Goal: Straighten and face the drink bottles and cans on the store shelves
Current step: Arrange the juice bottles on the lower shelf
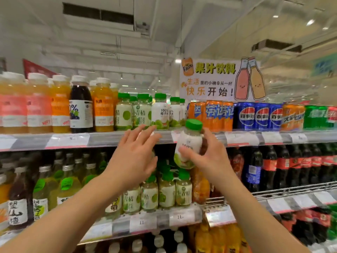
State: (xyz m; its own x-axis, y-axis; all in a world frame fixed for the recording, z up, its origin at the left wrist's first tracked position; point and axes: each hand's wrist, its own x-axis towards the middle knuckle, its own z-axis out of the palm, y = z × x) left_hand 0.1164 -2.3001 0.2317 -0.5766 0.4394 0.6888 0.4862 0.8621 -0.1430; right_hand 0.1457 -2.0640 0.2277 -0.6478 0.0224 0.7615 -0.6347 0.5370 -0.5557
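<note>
While the top shelf [102, 137] already shows mostly label-forward rows, the right hand [209, 156] pinches a coconut water bottle [189, 143] off it, tilted below its row, the left hand [135, 154] spread and empty, so re-shelving seemingly remains.

Bright, even, white light falls from ceiling lamps [310, 22] at the upper right, leaving only faint shadows under the top shelf [109, 138]. Glare whitens the price strips [240, 138]. Wide-angle distortion bows the shelves and stretches the edges. The whole picture is soft; the left hand [135, 154] is motion-blurred, and the ceiling looks hazy.
</note>
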